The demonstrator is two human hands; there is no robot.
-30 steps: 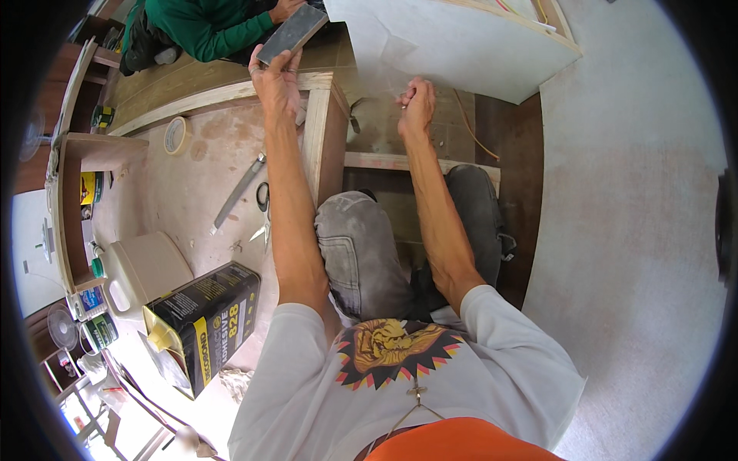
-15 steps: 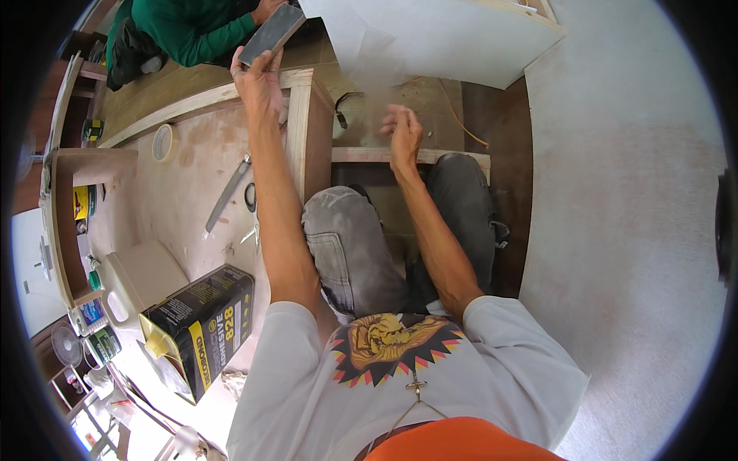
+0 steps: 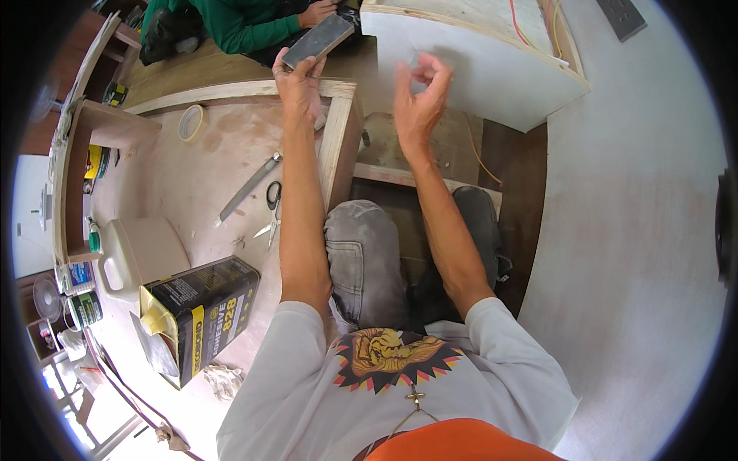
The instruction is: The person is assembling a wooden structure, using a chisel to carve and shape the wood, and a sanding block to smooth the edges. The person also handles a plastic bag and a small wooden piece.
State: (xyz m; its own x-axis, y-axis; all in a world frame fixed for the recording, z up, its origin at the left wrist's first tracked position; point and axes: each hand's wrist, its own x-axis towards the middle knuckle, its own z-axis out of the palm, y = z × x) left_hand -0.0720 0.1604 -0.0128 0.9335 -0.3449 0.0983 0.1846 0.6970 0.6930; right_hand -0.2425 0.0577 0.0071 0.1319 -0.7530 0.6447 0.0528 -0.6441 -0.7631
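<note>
Beyond the wooden frame's corner, my left hand (image 3: pixel 302 84) is closed around the near end of a flat, dark grey sanding block (image 3: pixel 319 41). That block has a paler edge and is tilted up to the right. My right hand (image 3: pixel 421 104) is raised in front of a white cabinet box (image 3: pixel 477 77), close to its face. Its fingers are bent, somewhat blurred and apart, with nothing visible between them. Whether they touch the white surface I cannot tell.
On the board to my left lie a tape roll (image 3: pixel 193 123), a hand-saw-like blade (image 3: pixel 247 190), scissors (image 3: pixel 272 206), a black adhesive can (image 3: pixel 204 315) and a beige jug (image 3: pixel 142 253). A co-worker in a green sleeve (image 3: pixel 238 27) sits at the far left. A large whitish panel (image 3: pixel 630 230) borders my right.
My right hand has moved up and farther away, to the white box's face. The left hand still holds the sanding block. The whole view has shifted, bringing more of the box into sight.
</note>
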